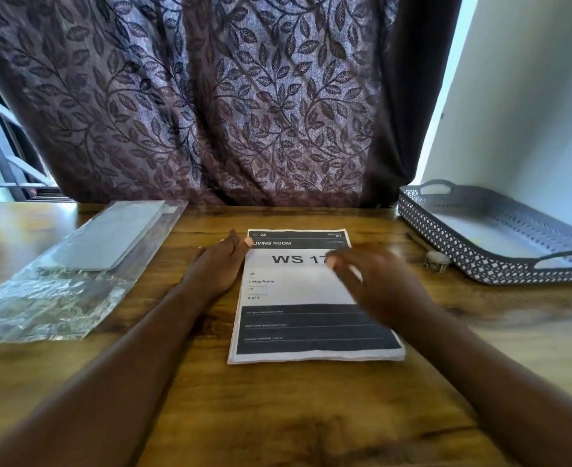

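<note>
A printed sheet (298, 291) marked "WS 17" and "LIVING ROOM" lies flat on the wooden table (277, 409), right in front of me. My left hand (219, 266) lies beside the sheet's left edge, fingers straight, fingertips near its top left corner. My right hand (375, 281) is over the sheet's right half, blurred, fingers spread and relaxed, holding nothing. Whether it touches the paper I cannot tell.
A clear plastic bag (59, 281) with a grey flat pack inside lies at the left. A grey perforated tray (500, 237) with handles stands at the right, a pen (419, 242) and a small roll (436, 261) beside it. A leaf-patterned curtain (227, 96) hangs behind the table.
</note>
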Demonstrator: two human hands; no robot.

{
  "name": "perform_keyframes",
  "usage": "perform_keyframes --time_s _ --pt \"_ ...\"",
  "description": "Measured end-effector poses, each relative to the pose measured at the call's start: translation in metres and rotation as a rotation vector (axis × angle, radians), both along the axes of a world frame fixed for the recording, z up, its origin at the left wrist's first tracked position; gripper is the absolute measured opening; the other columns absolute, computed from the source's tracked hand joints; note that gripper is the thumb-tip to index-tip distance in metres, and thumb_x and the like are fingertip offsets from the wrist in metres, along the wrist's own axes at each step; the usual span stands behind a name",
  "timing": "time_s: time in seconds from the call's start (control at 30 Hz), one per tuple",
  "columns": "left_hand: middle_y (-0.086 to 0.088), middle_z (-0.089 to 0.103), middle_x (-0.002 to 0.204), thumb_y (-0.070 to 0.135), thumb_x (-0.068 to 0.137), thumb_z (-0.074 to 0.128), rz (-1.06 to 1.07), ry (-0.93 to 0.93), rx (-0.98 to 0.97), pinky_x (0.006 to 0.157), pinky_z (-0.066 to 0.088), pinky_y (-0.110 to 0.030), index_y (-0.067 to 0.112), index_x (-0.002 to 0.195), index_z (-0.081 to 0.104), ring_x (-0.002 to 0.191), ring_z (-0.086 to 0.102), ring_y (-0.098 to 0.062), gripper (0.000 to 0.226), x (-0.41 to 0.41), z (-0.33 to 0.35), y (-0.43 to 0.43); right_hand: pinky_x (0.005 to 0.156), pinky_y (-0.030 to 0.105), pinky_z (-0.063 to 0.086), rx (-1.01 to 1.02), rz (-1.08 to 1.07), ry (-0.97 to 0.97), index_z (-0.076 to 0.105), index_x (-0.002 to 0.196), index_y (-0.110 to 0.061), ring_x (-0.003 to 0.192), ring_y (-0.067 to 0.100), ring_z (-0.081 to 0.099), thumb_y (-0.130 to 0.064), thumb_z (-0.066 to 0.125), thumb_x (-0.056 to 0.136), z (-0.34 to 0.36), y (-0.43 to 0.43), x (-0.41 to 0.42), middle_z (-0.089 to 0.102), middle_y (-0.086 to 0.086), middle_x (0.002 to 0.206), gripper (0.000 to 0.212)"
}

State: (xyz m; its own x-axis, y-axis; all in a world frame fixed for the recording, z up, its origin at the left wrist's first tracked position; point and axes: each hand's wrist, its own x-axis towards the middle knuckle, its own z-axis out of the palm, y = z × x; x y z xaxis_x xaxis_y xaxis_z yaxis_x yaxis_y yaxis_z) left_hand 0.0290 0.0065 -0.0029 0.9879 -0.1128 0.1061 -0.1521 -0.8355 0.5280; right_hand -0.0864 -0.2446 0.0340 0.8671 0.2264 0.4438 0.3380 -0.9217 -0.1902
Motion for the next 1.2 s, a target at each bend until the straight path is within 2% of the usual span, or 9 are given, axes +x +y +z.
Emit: perform_keyframes --time_s 0.03,0.1,0.23,0.4,0.57,0.67,0.8,1.03,1.2 --pt "-0.008 0.031 0.162 0.057 0.104 0.019 -0.004 0.015 0.015 0.123 0.015 -0.052 0.019 0.159 0.017 0.148 0.03 -0.028 0.067 0.004 -0.002 -0.001 0.079 0.04 0.055 0.115 -0.092 -0.014 0.061 0.125 -0.027 0.093 0.026 0.068 -0.047 0.033 0.103 -0.006 -0.011 0.02 0.074 0.005 0.109 0.041" --pt "-0.006 0.028 0.164 0.059 0.103 0.017 0.005 0.036 0.031 0.123 0.01 -0.051 0.02 0.16 0.013 0.15 0.027 -0.029 0.069 0.011 -0.003 -0.003 0.088 0.041 0.05 0.243 -0.267 0.116 0.056 0.134 -0.015 0.105 0.032 0.064 -0.028 0.039 0.105 -0.017 -0.027 0.054 0.069 0.014 0.12 0.036" --pt "-0.004 0.023 0.165 0.056 0.104 0.017 0.02 0.044 0.074 0.123 0.007 -0.049 0.017 0.16 0.009 0.151 0.024 -0.026 0.069 0.022 0.0 -0.012 0.115 0.052 0.031 0.205 -0.393 0.326 0.049 0.14 -0.005 0.125 0.037 0.055 -0.02 0.033 0.105 -0.027 -0.041 0.096 0.062 0.02 0.133 0.041" --pt "-0.005 0.022 0.165 0.058 0.103 0.016 -0.016 0.039 0.143 0.122 0.007 -0.053 0.014 0.16 0.008 0.15 0.025 -0.026 0.072 0.029 -0.004 -0.013 0.097 0.046 0.044 0.204 -0.337 0.317 0.062 0.11 -0.009 0.107 0.036 0.06 -0.015 0.037 0.1 -0.033 -0.04 0.114 0.067 0.019 0.12 0.028" --pt "-0.007 0.024 0.165 0.062 0.101 0.015 -0.028 0.019 0.2 0.121 0.008 -0.057 0.017 0.159 0.006 0.15 0.026 -0.028 0.074 0.034 -0.009 -0.012 0.088 0.037 0.046 0.239 -0.322 0.312 0.063 0.124 -0.011 0.11 0.032 0.06 -0.015 0.041 0.1 -0.034 -0.043 0.117 0.066 0.013 0.126 0.032" --pt "-0.005 0.024 0.165 0.06 0.102 0.017 -0.029 0.012 0.171 0.122 0.006 -0.056 0.018 0.16 0.005 0.151 0.023 -0.024 0.072 0.031 -0.008 -0.012 0.084 0.04 0.052 0.235 -0.306 0.274 0.062 0.109 -0.014 0.095 0.028 0.062 -0.024 0.049 0.099 -0.037 -0.045 0.122 0.069 0.01 0.11 0.02" --pt "-0.003 0.028 0.164 0.057 0.104 0.018 -0.036 0.004 0.152 0.123 0.004 -0.054 0.021 0.16 0.008 0.152 0.023 -0.022 0.067 0.028 -0.006 -0.012 0.082 0.04 0.052 0.288 -0.312 0.208 0.062 0.109 -0.017 0.097 0.032 0.064 -0.032 0.054 0.098 -0.035 -0.044 0.129 0.069 0.006 0.102 0.02" --pt "-0.002 0.03 0.162 0.061 0.1 0.031 -0.065 -0.033 0.246 0.121 0.009 -0.059 0.025 0.158 0.012 0.148 0.031 -0.022 0.071 0.035 -0.012 -0.007 0.093 0.035 0.053 0.328 -0.289 0.162 0.058 0.139 -0.019 0.112 0.023 0.066 -0.028 0.069 0.092 -0.037 -0.045 0.131 0.07 0.004 0.127 0.049" --pt "-0.002 0.03 0.162 0.06 0.101 0.029 -0.079 -0.04 0.263 0.121 0.008 -0.059 0.024 0.159 0.007 0.147 0.032 -0.024 0.071 0.035 -0.014 -0.008 0.075 0.023 0.045 0.533 -0.263 0.018 0.07 0.119 -0.014 0.089 0.013 0.067 -0.017 0.081 0.082 -0.035 -0.048 0.131 0.075 -0.002 0.097 0.039"
